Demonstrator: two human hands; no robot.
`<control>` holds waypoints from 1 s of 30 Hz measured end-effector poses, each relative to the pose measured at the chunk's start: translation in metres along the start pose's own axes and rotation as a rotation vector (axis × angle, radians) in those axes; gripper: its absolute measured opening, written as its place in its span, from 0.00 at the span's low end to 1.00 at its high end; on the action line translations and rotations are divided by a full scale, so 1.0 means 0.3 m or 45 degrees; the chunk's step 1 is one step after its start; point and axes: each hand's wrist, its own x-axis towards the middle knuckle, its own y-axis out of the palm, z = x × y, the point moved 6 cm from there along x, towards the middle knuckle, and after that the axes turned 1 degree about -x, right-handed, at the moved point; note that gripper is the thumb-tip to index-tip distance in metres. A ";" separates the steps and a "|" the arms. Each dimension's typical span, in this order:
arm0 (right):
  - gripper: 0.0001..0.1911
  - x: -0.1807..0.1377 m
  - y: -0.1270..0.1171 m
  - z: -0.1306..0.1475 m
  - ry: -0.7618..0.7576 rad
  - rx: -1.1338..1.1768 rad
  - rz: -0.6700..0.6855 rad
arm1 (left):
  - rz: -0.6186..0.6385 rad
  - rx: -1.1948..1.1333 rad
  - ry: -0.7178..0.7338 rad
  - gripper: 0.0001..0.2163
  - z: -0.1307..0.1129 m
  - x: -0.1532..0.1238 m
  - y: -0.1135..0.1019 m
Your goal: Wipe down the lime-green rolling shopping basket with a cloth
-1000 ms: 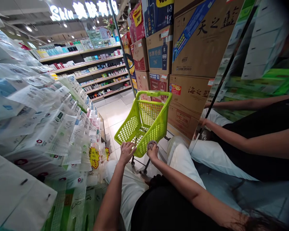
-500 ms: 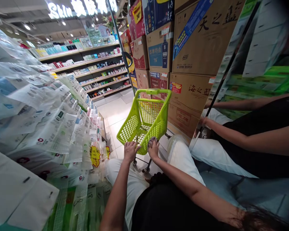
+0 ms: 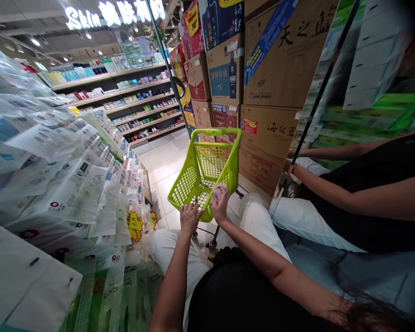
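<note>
A lime-green plastic shopping cart (image 3: 193, 175) stands on the tiled floor in front of me, its handle on the far side. My left hand (image 3: 189, 217) grips the cart's near rim with curled fingers. My right hand (image 3: 220, 203) is closed on a small pinkish-grey cloth (image 3: 218, 190) and presses it against the near right wall of the cart. My knees in white trousers show below the hands.
Stacked plastic-wrapped packs (image 3: 55, 161) fill the left side. Cardboard boxes (image 3: 273, 64) are piled at the right behind the cart. A mirrored panel (image 3: 366, 92) at the right reflects arms and white trousers. Product shelves (image 3: 134, 106) line the far end of the aisle.
My right hand with the cloth has risen from the cart's lower rim up onto its wall. The left hand has shifted slightly right along the rim. The view has drifted a little.
</note>
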 end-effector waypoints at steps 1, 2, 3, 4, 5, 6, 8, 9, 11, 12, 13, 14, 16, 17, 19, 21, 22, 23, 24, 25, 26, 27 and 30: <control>0.23 0.013 0.005 0.019 -0.038 0.009 0.008 | -0.002 0.008 -0.003 0.19 -0.004 0.001 -0.001; 0.24 0.018 0.010 0.025 -0.050 0.007 0.024 | -0.004 0.019 -0.008 0.19 -0.009 0.002 -0.001; 0.23 0.014 0.014 0.017 -0.035 -0.007 0.042 | -0.005 0.032 -0.013 0.19 -0.014 0.002 0.000; 0.22 0.003 0.015 -0.005 0.005 -0.026 0.058 | -0.008 0.045 -0.017 0.20 -0.018 0.002 0.002; 0.21 -0.013 0.013 -0.037 0.064 -0.049 0.067 | -0.012 0.058 -0.018 0.20 -0.021 0.002 0.004; 0.20 -0.030 0.007 -0.075 0.135 -0.070 0.070 | -0.015 0.070 -0.018 0.20 -0.024 0.001 0.007; 0.19 -0.056 -0.003 -0.142 0.263 -0.093 0.076 | -0.027 0.087 -0.018 0.21 -0.027 0.002 0.012; 0.19 -0.057 -0.008 -0.162 0.300 -0.091 0.078 | -0.032 0.094 -0.023 0.21 -0.026 0.003 0.014; 0.20 -0.036 -0.012 -0.160 0.283 -0.058 0.069 | -0.038 0.101 -0.038 0.21 -0.027 0.005 0.019; 0.21 -0.017 -0.011 -0.142 0.238 -0.028 0.060 | -0.043 0.100 -0.047 0.21 -0.030 0.006 0.020; 0.21 0.001 -0.011 -0.120 0.184 0.003 0.049 | -0.046 0.097 -0.057 0.21 -0.035 0.007 0.022; 0.22 0.015 -0.009 -0.100 0.140 0.029 0.039 | -0.049 0.092 -0.070 0.22 -0.043 0.008 0.025; 0.23 0.022 -0.006 -0.087 0.124 0.045 0.037 | -0.052 0.081 -0.100 0.22 -0.064 0.010 0.031; 0.23 0.014 -0.007 -0.099 0.164 0.032 0.042 | -0.054 0.078 -0.118 0.22 -0.074 0.011 0.035; 0.22 -0.012 -0.012 -0.149 0.301 -0.017 0.064 | -0.060 0.067 -0.148 0.23 -0.084 0.018 0.039; 0.19 -0.029 -0.019 -0.201 0.431 -0.049 0.108 | -0.029 0.027 -0.142 0.22 -0.067 0.031 0.040; 0.18 -0.025 -0.022 -0.213 0.462 -0.047 0.126 | 0.004 -0.004 -0.136 0.22 -0.044 0.039 0.039; 0.16 -0.011 -0.024 -0.212 0.461 -0.032 0.137 | 0.055 -0.043 -0.123 0.21 -0.013 0.047 0.038; 0.16 0.011 -0.024 -0.197 0.429 -0.003 0.138 | 0.100 -0.082 -0.151 0.21 0.031 0.053 0.034; 0.16 0.038 -0.022 -0.171 0.372 0.035 0.133 | 0.124 -0.091 -0.207 0.21 0.084 0.057 0.026; 0.17 0.064 -0.019 -0.138 0.302 0.075 0.128 | 0.094 -0.065 -0.278 0.21 0.139 0.057 0.009; 0.18 0.084 -0.013 -0.105 0.234 0.109 0.129 | 0.064 -0.034 -0.295 0.21 0.181 0.057 -0.005; 0.20 0.087 0.008 -0.058 0.167 0.121 0.209 | 0.017 0.008 -0.239 0.21 0.239 0.046 -0.021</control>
